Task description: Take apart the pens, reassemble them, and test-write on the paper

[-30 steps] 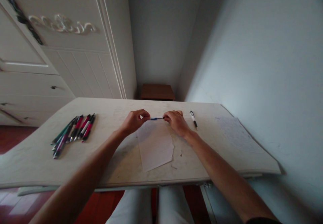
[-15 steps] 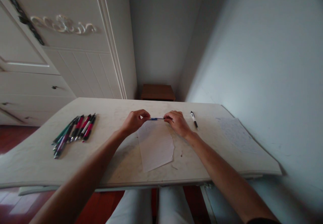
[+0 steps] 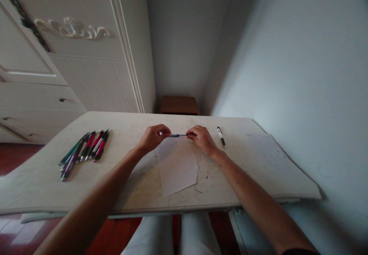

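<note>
Over the far edge of the paper, my left hand (image 3: 156, 135) pinches the left end of a slim blue pen (image 3: 174, 135). A thin dark rod that looks like its refill (image 3: 183, 134) runs from the blue part to the right. My right hand (image 3: 199, 136) is closed on that rod's far end with its fingertips. Both ends are hidden in the fingers. Below the hands lies a sheet of white paper (image 3: 178, 169) with a torn right edge. A white and black pen (image 3: 221, 137) rests to the right of my right hand.
Several pens (image 3: 84, 151), red, black, green and purple, lie grouped at the table's left. A sheet with writing (image 3: 268, 153) is on the right. Small dark scraps (image 3: 206, 175) lie beside the torn paper. A wall (image 3: 301, 75) borders the right; a white cabinet (image 3: 94, 71) stands behind left.
</note>
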{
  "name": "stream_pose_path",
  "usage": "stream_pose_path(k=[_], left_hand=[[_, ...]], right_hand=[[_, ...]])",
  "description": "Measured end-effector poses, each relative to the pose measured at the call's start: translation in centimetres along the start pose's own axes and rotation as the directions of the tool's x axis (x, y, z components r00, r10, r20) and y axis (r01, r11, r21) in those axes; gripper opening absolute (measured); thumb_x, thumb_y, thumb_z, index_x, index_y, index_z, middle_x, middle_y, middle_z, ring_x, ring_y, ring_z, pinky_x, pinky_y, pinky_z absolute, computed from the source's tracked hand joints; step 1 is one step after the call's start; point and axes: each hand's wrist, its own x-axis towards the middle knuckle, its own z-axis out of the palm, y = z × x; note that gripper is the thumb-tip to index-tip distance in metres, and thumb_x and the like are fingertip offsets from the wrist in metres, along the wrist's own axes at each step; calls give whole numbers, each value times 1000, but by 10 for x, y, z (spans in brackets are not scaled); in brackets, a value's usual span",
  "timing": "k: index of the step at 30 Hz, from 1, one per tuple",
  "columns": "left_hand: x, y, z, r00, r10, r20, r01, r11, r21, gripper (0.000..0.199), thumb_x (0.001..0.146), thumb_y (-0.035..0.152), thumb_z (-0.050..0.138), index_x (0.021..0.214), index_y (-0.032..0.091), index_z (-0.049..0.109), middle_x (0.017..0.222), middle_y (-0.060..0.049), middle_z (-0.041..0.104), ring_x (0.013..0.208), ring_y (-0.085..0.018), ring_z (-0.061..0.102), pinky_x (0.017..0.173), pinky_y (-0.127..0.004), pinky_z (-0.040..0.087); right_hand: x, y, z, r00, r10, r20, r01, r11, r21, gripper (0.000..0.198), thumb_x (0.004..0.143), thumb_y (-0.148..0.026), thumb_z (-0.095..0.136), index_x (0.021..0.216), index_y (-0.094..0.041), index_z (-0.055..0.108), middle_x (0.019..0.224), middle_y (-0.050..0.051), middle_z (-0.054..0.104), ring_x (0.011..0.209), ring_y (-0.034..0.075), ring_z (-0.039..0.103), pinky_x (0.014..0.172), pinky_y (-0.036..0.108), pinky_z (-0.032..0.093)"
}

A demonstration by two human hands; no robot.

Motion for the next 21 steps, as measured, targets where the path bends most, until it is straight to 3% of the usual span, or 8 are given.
stream_pose_path(k=[13, 21], left_hand=[[1, 1, -1, 998, -56, 11, 57, 991, -123, 17, 76, 32, 69, 77, 16, 70, 76, -5, 72, 67, -15, 62, 63, -26, 48], [-1, 6, -1, 998, -65, 15, 66, 991, -115, 15, 74, 30, 70, 75, 15, 71, 71, -3, 71, 62, -13, 58, 58, -23, 45]], right_hand=[[1, 0, 0, 1000, -11, -28, 12, 999, 48, 4, 86, -18, 65, 87, -21, 67, 85, 4, 68, 85, 19, 59, 80, 32, 41], [0, 0, -1, 999, -34, -40, 37, 996, 80, 3, 86, -19, 66, 86, -20, 69, 83, 4, 68, 83, 19, 60, 78, 31, 44]])
